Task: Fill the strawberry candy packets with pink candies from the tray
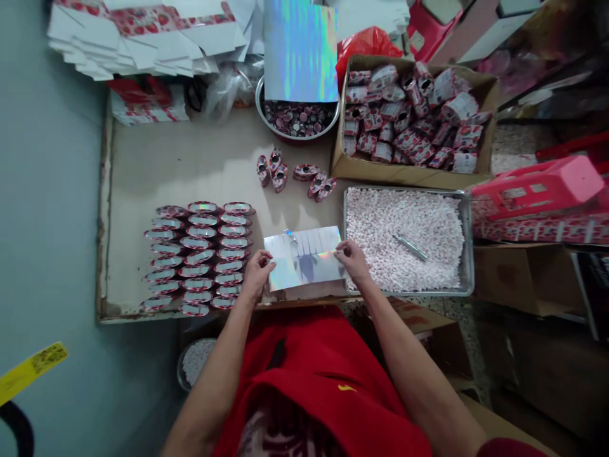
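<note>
A shiny silver holographic sheet (pixel 285 270) with several thin slits from its far edge is stretched between my two hands at the table's front. My left hand (pixel 258 274) pinches its left edge between thumb and fingers. At the right edge, my right hand (pixel 353 259) grips it the same way, beside the metal tray. A small curled silver piece (pixel 290 237) shows at the sheet's far edge. Rows of strawberry-printed packs (pixel 197 244) with pale openings stand left of the sheet. Beyond it are several similar small packs (pixel 280 178) with dark round openings.
White pellets and a metal tube (pixel 410 247) lie in the metal tray (pixel 469 254). Behind it stands a cardboard box (pixel 375 170) of printed packs. A bowl (pixel 259 105) of small round caps sits under another holographic sheet (pixel 301 51). Flat printed cartons (pixel 143 44) are stacked back left.
</note>
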A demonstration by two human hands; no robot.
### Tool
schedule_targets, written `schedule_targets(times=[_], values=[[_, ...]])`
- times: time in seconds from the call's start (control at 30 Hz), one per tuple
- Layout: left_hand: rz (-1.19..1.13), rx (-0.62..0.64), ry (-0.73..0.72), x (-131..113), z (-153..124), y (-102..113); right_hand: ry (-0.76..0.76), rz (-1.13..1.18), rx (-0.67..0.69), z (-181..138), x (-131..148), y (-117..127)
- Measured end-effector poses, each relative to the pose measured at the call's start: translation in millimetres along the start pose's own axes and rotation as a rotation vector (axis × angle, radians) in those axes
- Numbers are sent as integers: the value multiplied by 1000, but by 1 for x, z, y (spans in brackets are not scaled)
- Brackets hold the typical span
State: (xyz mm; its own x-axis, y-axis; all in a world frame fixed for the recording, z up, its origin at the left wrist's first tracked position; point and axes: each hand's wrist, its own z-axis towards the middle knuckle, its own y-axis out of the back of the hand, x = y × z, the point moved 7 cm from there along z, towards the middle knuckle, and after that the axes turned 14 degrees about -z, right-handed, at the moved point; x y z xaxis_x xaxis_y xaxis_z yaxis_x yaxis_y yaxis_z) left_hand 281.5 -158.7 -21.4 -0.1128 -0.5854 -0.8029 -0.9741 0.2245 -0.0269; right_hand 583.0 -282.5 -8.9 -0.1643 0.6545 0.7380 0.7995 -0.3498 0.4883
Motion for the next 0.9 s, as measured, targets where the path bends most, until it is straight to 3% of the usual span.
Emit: schedule_targets(times=[0.1,0.23,0.37,0.63,0.77,0.9], values=[[-60,121,83,-13,-7,-3,-44,193,234,1,7,5],[-124,87,119,-29,-16,-7,-65,294,349,1,23,15],[-152,47,74,-41,-24,-12,-78,335,313,2,28,24],[71,-80,-87,-66,-31,-17,-84,360,138,1,23,14],[160,-191,-101,-71,-32,-8,-49,289,193,1,29,11],[314,-195,-311,-80,-30,-4,-32,232,259,3,32,10]])
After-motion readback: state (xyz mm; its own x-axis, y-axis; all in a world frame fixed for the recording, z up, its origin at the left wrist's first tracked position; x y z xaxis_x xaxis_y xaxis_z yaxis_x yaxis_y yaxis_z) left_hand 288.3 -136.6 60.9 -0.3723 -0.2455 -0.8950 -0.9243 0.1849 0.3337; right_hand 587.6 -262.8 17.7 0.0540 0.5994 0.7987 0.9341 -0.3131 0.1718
